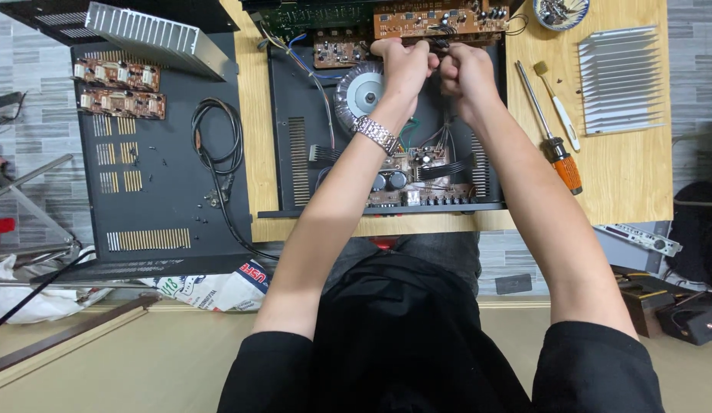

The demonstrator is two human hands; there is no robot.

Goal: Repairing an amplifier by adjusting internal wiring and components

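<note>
An opened black amplifier chassis lies on a wooden table, with a round toroidal transformer and brown circuit boards inside. My left hand, with a metal watch on its wrist, and my right hand are both clenched at the chassis's far edge. They grip something small just under a long brown circuit board. What each hand pinches is hidden by the fingers.
An orange-handled screwdriver, a white-handled tool and a finned heatsink lie to the right. A small bowl sits at the top. To the left rest the black cover panel, two small boards, a coiled cable and another heatsink.
</note>
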